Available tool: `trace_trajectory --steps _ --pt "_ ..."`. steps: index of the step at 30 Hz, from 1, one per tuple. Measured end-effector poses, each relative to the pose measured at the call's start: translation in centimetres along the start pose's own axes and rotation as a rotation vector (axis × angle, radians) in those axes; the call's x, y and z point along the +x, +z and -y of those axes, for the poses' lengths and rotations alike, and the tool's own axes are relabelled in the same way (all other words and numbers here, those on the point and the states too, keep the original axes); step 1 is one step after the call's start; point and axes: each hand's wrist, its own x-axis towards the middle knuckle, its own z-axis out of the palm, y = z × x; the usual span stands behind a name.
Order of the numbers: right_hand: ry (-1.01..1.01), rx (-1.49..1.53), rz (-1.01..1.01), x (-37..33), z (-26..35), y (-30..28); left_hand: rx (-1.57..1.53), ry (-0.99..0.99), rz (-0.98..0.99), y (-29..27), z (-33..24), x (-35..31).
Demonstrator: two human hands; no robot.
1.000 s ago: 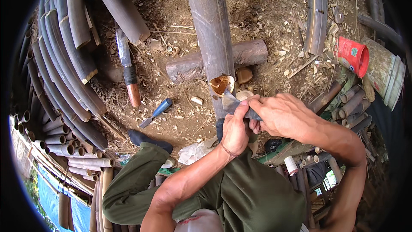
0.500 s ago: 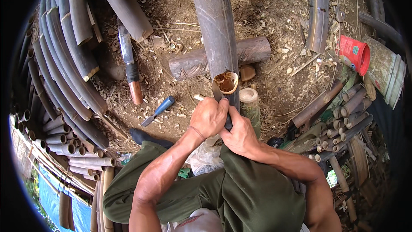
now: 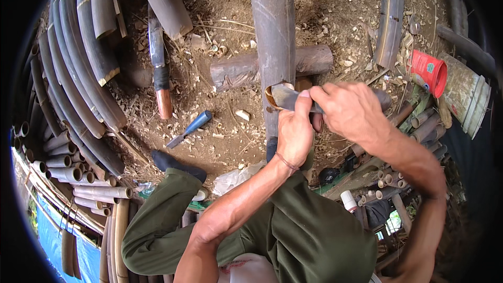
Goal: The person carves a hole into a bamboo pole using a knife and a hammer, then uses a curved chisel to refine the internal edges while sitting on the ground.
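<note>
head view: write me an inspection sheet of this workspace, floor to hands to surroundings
surface: brown dirt floor, strewn with pale chips
job's things: thick grey-brown bamboo pole lying across a short brown log; grey flat-bladed tool at the pole's cut opening
clutter: blue-handled steel chisel, long wooden-handled knife, red plastic tub on its side
hands: left hand and right hand both grip the tool, left nearer the opening
cables: nothing seen
surroundings: stacked dark bamboo lengths and blue sheeting at left
</note>
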Motion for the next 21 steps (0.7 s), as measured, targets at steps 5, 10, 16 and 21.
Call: trace_trajectory --steps 5,10,16,21 --pt "-0.201 -0.314 0.469 5.6 2.6 -4.8 -0.649 -0.053 0.13 -0.4 -0.1 -0.2" --pt "-0.334 -0.463 0.521 9.7 3.8 -6.4 -0.852 -0.143 0.242 -1.5 -1.5 0.2" --pt "-0.131 0.283 0.437 -0.1 -1.5 -2.3 0.673 -0.194 0.225 -10.7 -6.9 -2.8" --pt "0.282 0.802 -0.313 -8.3 -3.7 7.7 1.404 0.648 -1.103 -22.9 -18.0 -0.6"
